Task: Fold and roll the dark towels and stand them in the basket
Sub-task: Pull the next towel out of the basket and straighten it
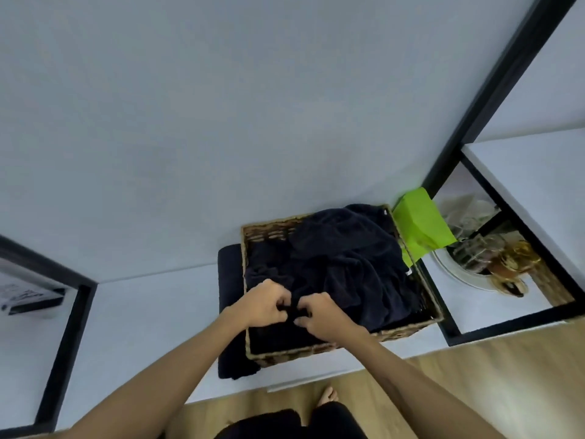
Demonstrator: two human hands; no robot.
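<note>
While your arms reach forward over the wicker basket (408,333), both of your hands meet above its near left part. Your left hand (264,304) has its fingers curled and pinches a fold of dark cloth. Your right hand (319,315) is likewise curled and grips the same dark cloth just beside the left; the knuckles of the two hands nearly touch.

The basket sits on a white shelf (142,327), close to the front edge. The loose dark towels (345,258) lie heaped and unrolled inside it, bulging above the far rim and filling most of the interior. The cloth you hold joins this heap; whether it is a separate towel cannot be told. A folded dark towel (228,274) lies flat on the shelf, partly under the left side of the basket and showing past its left wall.

A bright green bag (418,223) stands at the far right corner of the basket, touching its rim. To the right, in a black-framed compartment, a white plate (456,274) carries clear and gold-coloured items, too blurred to identify. A bare foot (327,396) rests on the wooden floor (474,384) below the shelf.
</note>
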